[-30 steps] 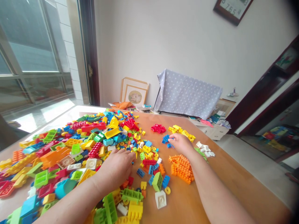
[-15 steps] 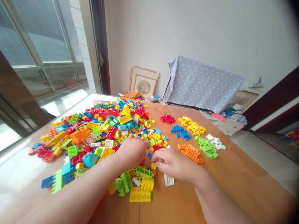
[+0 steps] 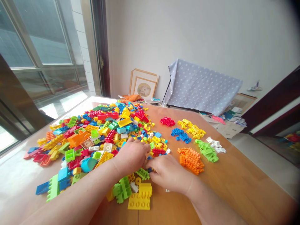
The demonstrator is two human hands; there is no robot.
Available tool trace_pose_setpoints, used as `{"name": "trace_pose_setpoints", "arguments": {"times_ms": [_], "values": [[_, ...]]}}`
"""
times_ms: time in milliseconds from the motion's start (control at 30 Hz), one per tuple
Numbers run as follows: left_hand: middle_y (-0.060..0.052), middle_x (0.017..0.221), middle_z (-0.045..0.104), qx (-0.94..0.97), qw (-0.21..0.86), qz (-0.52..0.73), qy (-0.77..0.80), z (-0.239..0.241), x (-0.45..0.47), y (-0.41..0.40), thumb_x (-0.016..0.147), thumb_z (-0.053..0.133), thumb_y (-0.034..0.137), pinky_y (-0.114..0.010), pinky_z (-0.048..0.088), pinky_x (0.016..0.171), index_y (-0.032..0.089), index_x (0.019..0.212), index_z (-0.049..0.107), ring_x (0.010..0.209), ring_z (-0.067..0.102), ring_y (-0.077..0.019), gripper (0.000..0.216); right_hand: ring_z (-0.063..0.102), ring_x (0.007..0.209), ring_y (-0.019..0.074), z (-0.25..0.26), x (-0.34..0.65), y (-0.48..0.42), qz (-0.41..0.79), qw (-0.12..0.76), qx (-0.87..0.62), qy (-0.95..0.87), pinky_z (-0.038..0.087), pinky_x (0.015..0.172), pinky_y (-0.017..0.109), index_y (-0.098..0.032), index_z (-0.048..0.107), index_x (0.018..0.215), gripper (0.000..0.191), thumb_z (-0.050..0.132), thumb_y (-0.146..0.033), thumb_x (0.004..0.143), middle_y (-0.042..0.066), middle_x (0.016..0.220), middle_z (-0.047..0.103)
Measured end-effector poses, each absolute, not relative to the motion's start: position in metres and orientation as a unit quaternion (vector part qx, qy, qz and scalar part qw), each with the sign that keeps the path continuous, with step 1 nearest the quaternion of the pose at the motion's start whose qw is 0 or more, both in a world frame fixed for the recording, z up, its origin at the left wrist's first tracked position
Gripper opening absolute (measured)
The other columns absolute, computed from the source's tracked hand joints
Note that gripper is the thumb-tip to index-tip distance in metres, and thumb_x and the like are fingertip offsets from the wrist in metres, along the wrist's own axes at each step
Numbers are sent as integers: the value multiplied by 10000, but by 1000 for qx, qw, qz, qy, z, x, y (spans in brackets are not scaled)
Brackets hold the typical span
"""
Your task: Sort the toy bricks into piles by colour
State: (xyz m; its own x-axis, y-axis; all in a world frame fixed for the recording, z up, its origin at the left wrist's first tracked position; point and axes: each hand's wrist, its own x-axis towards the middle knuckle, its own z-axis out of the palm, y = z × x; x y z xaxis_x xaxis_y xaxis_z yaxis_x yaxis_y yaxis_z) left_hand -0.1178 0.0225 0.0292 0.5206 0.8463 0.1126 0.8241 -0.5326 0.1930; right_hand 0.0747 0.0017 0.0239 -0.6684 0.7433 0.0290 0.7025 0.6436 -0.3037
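Observation:
My left hand (image 3: 134, 155) is closed, fingers curled down at the right edge of a large heap of mixed toy bricks (image 3: 110, 136). My right hand (image 3: 167, 173) meets it there, thumb and fingers drawn together close to a small dark blue piece (image 3: 149, 170). What either hand grips is hidden by the fingers. Beneath the right hand a white brick (image 3: 167, 190) barely shows. Nearer me lie a green brick (image 3: 123, 189), a yellow plate (image 3: 138, 201) with a yellow brick (image 3: 145, 189) at its upper right, and a small white brick (image 3: 134, 187).
Sorted by colour on the wooden table (image 3: 225, 187) are orange (image 3: 191, 160), green (image 3: 207, 150), white (image 3: 216, 144), blue (image 3: 181, 135), yellow (image 3: 192, 128) and red (image 3: 167, 121) piles of small pieces. A dotted cloth (image 3: 203, 86) hangs beyond the table.
My right hand has moved left and slightly down, to the fingertips of my left hand, and now covers most of the white brick. The left hand stays nearly in place.

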Motion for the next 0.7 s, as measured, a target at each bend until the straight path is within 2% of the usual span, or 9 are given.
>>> {"name": "trace_pose_setpoints", "arguments": {"times_ms": [100,200,267,333,467,567,700], "values": [[-77,940,738,868,76,110,479,31,-117,23,853,533,169,-357,390,785,209,882,650,891,672,-245,127,611,723,158,24,79,10,221,163,-443,-853,354,628,262,-222,691,841,102,619,-159,806,0,787,702],[-54,929,726,858,116,175,470,31,-116,23,902,478,166,-329,402,784,219,898,638,868,660,-214,168,616,723,143,20,86,20,423,265,-454,-737,401,609,239,-206,670,1007,172,566,-205,870,-6,809,683],[-30,897,716,838,174,227,464,31,-116,22,905,477,170,-301,416,739,228,936,622,817,650,-193,159,636,737,139,17,89,26,540,315,-437,-647,408,586,222,-193,645,1083,214,578,-243,886,5,848,692],[-8,886,710,811,249,275,452,30,-116,21,893,496,170,-272,431,694,233,972,600,788,644,-175,145,637,718,126,14,91,29,601,349,-415,-588,380,548,200,-186,630,1087,228,626,-275,877,11,863,696],[2,932,712,775,339,339,411,28,-115,21,897,518,178,-250,471,733,230,979,589,841,656,-157,121,625,694,113,12,89,30,641,382,-382,-546,351,518,182,-177,626,1061,251,701,-275,843,13,848,683],[-6,917,698,779,309,353,416,25,-114,23,883,547,177,-267,470,756,224,968,613,849,646,-165,117,597,657,101,12,87,30,642,387,-369,-549,389,537,191,-165,636,1081,256,695,-266,853,32,873,703],[-4,922,685,791,257,368,417,22,-111,24,868,563,160,-284,467,791,232,985,620,877,641,-174,148,554,595,84,8,86,32,618,388,-388,-563,426,558,213,-163,663,1091,281,702,-345,881,39,899,714]]}}
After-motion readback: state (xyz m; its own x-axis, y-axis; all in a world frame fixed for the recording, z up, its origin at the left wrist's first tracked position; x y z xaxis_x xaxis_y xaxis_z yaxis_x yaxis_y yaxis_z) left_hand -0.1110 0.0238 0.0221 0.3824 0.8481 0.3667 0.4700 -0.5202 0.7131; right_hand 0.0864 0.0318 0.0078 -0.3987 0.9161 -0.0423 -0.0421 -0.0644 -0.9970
